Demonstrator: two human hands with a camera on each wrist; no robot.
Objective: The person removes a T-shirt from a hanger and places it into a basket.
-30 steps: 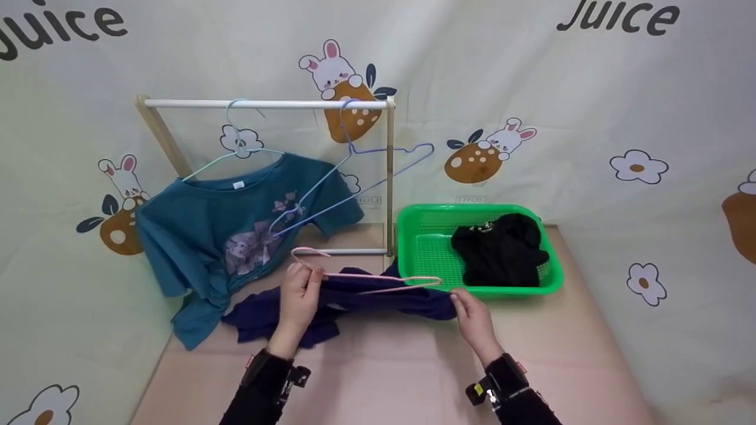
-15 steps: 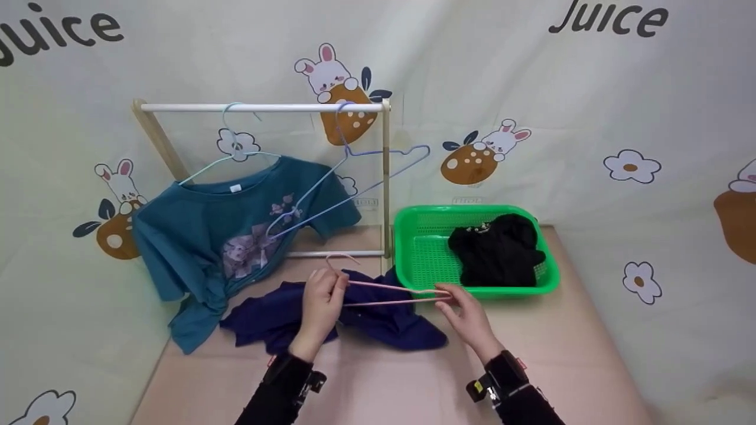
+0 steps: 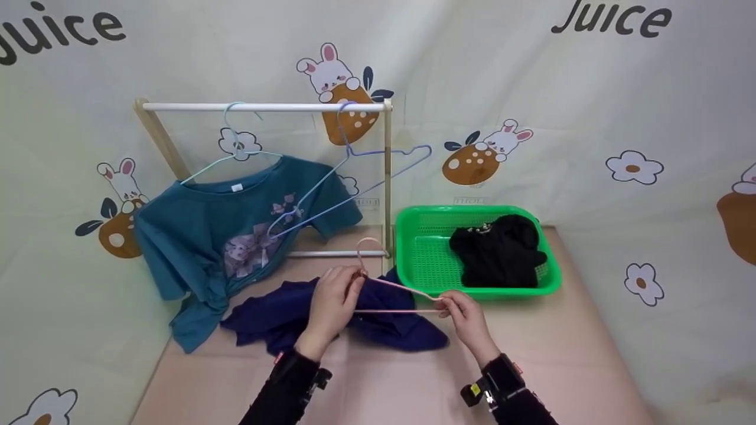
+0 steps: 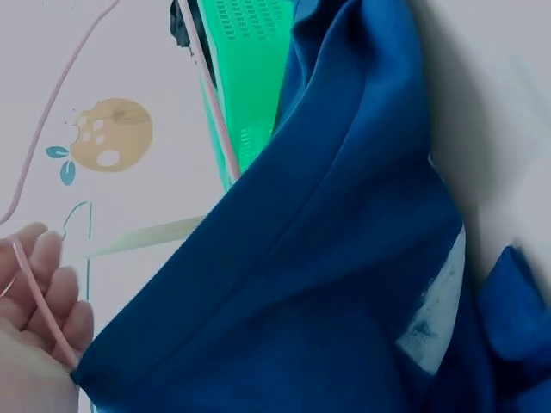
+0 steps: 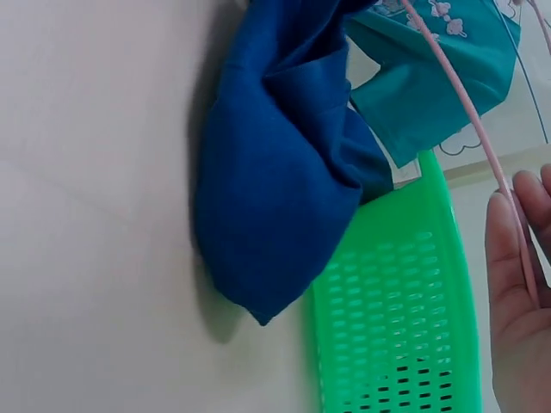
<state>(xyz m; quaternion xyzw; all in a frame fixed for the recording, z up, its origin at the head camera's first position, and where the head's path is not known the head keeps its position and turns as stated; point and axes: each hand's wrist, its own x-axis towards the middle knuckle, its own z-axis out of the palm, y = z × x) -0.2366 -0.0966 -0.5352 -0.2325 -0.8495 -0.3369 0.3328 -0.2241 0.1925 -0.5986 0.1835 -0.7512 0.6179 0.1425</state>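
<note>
A pink hanger (image 3: 396,310) is held between both hands above the table. My left hand (image 3: 333,301) grips it by the neck just under its hook, and my right hand (image 3: 469,321) pinches its right end. Below them a crumpled navy garment (image 3: 407,332) lies on the table, partly covered by the left hand. In the left wrist view, the left hand (image 4: 39,344) has the pink wire across its fingers, beside the edge of the navy garment (image 4: 284,258). The right wrist view shows the right hand (image 5: 527,344) with the hanger's end against its thumb and fingers.
A rack with a white top bar (image 3: 283,107) stands at the back left. From it hang a teal T-shirt (image 3: 195,218) on a mint hanger and a bare blue hanger (image 3: 411,165). To the right, a green basket (image 3: 472,291) holds a black garment (image 3: 502,254).
The right hand has let go of the navy garment, which dropped onto the table, and now pinches the hanger's end. The left hand has moved right with the hanger, whose hook now points up.
</note>
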